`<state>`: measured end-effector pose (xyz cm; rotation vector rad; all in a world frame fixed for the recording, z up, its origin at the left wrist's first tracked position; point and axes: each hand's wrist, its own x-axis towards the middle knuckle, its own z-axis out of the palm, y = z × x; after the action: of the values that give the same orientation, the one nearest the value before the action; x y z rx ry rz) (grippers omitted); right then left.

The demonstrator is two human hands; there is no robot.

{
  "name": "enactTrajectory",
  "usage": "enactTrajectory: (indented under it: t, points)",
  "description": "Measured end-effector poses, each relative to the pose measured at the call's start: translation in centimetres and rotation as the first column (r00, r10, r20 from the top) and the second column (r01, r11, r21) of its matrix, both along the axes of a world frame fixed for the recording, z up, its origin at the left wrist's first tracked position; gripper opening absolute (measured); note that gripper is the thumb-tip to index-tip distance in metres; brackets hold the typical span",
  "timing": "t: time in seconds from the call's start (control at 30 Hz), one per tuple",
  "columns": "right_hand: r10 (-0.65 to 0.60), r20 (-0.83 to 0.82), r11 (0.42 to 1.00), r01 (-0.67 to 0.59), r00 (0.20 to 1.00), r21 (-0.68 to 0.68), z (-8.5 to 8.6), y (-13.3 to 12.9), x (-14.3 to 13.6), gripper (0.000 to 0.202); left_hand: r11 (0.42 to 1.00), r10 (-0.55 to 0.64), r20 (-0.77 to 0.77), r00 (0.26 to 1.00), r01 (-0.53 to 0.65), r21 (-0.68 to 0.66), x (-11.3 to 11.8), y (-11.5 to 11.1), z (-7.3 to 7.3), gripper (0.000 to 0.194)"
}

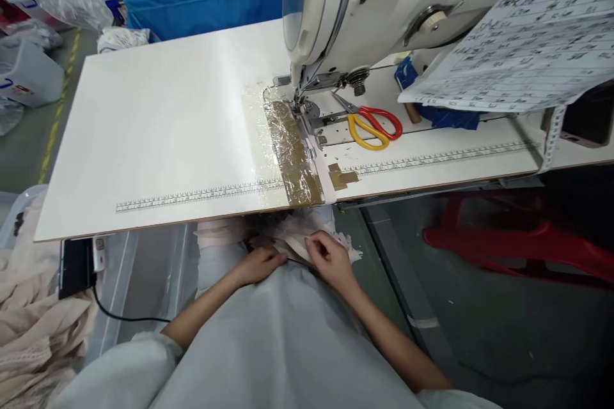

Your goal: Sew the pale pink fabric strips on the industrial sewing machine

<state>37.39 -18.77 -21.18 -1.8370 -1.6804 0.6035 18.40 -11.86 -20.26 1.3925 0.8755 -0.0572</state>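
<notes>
Pale pink fabric with a ruffled edge lies over my lap, below the front edge of the sewing table. My left hand is closed at the near edge of this fabric, its fingertips partly hidden. To its right, my right hand is raised slightly, thumb and forefinger pinched together on the fabric. A light strip of tape runs from the presser foot of the sewing machine to the table's front edge, above my hands.
Scissors with red and yellow handles lie beside the needle area. Paper sheets and a phone are at the right. A tub of pink fabric stands lower left. A red stool is under the table's right side.
</notes>
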Motion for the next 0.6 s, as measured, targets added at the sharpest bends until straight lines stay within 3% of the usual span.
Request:
enactTrajectory:
  t: [0.07,0.17,0.2,0.23,0.3,0.37,0.4,0.43,0.5,0.6]
  points:
    - [-0.003,-0.059,1.0,0.004,0.998,0.024,1.8,0.0,0.0,0.031,0.969,0.136,0.104,0.985,-0.11,-0.223,1.6,-0.3,0.2,0.049]
    - [0.105,-0.072,0.984,-0.093,0.992,0.153,4.8,0.1,-0.1,0.023,0.787,0.519,0.19,0.833,-0.379,-0.487,3.1,-0.3,1.6,0.05]
    - [0.124,-0.05,0.968,-0.109,0.991,0.224,5.7,0.3,-0.1,0.019,0.761,0.56,0.201,0.804,-0.403,-0.508,3.3,-0.1,2.4,0.051]
    - [0.129,-0.031,0.951,-0.115,0.991,0.286,6.4,0.6,0.0,0.015,0.783,0.524,0.216,0.824,-0.366,-0.503,3.4,0.2,3.4,0.051]
    - [0.177,-0.049,0.935,-0.152,0.983,0.321,7.4,1.4,0.3,0.011,0.89,0.247,0.264,0.932,-0.111,-0.442,3.0,0.9,5.5,0.048]
    - [0.378,-0.147,0.91,-0.336,0.914,0.244,8.0,2.3,0.6,0.018,0.941,-0.095,0.308,0.947,0.186,-0.283,2.2,1.4,7.6,0.041]
    - [0.488,-0.21,0.87,-0.453,0.847,0.195,8.3,2.7,0.8,0.021,0.947,-0.204,0.316,0.927,0.269,-0.176,1.6,1.7,8.5,0.038]
    - [0.568,-0.263,0.823,-0.546,0.78,0.159,8.5,3.1,1.1,0.023,0.952,-0.264,0.316,0.911,0.298,-0.065,1.0,1.9,9.3,0.036]
    - [0.624,-0.311,0.774,-0.622,0.717,0.12,9.0,3.5,2.1,0.022,0.963,-0.266,0.291,0.919,0.24,0.124,-0.9,2.5,10.6,0.031]
    - [0.606,-0.279,0.787,-0.613,0.745,0.072,10.1,4.0,5.2,0.015,0.953,-0.192,0.191,0.963,0.136,0.27,-4.9,4.0,12.4,0.027]
